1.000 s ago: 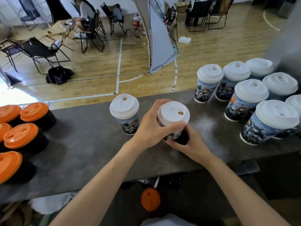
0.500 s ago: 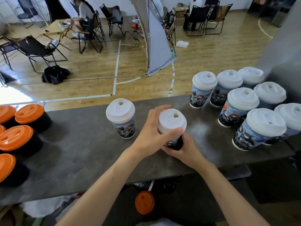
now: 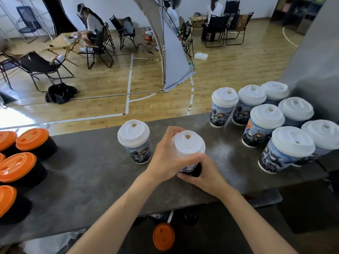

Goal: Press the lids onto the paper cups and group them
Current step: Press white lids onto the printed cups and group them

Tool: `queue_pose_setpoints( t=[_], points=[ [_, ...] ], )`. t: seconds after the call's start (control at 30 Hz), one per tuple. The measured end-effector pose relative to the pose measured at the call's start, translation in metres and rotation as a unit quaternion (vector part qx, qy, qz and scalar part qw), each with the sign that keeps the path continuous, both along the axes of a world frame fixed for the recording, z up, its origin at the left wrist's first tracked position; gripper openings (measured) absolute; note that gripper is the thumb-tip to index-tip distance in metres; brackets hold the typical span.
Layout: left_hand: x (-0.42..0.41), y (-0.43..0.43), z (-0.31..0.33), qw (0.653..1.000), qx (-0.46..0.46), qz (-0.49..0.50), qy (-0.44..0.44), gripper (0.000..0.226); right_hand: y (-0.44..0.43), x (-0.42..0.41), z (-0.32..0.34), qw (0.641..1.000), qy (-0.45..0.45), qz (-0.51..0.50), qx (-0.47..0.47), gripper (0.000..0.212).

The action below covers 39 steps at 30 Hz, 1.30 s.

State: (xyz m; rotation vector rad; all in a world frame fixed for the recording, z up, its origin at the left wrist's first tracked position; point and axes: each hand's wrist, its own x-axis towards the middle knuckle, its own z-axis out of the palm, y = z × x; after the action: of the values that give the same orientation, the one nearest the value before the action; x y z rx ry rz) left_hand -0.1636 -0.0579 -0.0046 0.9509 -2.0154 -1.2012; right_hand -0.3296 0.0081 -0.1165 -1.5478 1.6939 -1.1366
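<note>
Nothing has moved since the earlier frame: the left grip [image 3: 165, 162] still clasps the white lid [image 3: 189, 145] and the right grip [image 3: 205, 175] the light, crushable paper cup [image 3: 187, 169] mid-worktop [image 3: 91, 171], likely best steadied low while the rim is pressed.

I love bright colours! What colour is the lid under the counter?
The lid is orange, clearest in the head view.

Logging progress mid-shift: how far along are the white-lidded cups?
Done: seven printed paper cups with white plastic lids stand grouped at the right. In hand: the left hand and right hand grip another white-lidded printed cup at centre; how well its lid is seated is unclear. Left: that cup and the lone lidded cup beside it sit apart from the group.
</note>
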Motion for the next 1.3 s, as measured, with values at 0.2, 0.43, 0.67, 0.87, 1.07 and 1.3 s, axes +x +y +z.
queue_pose_setpoints(
  t=[0.2, 0.43, 0.67, 0.87, 1.07, 1.3],
  points=[
    [-0.003, -0.008, 0.007, 0.998, -0.020, -0.049, -0.036, 0.065, 0.000, 0.001, 0.001, 1.000, -0.030, 0.004, -0.005, 0.067],
    [-0.011, 0.000, -0.003, 0.999, 0.040, -0.030, 0.005, 0.067, 0.002, 0.000, 0.004, 0.995, -0.095, -0.006, -0.009, 0.084],
    [-0.013, 0.002, -0.012, 0.999, 0.014, -0.002, 0.051, 0.069, -0.001, 0.001, 0.004, 0.996, -0.090, 0.010, -0.007, 0.080],
    [-0.009, -0.007, -0.010, 0.998, 0.031, -0.052, 0.031, 0.072, 0.001, -0.003, 0.005, 0.994, -0.112, 0.013, 0.016, 0.074],
    [-0.021, -0.006, 0.041, 0.981, 0.155, 0.036, 0.110, 0.057, 0.023, 0.018, 0.067, 0.959, -0.282, 0.003, 0.002, 0.059],
    [-0.014, -0.009, 0.097, 0.912, 0.332, -0.145, 0.195, 0.085, 0.044, 0.039, 0.150, 0.846, -0.505, 0.168, 0.038, 0.067]
  ],
)
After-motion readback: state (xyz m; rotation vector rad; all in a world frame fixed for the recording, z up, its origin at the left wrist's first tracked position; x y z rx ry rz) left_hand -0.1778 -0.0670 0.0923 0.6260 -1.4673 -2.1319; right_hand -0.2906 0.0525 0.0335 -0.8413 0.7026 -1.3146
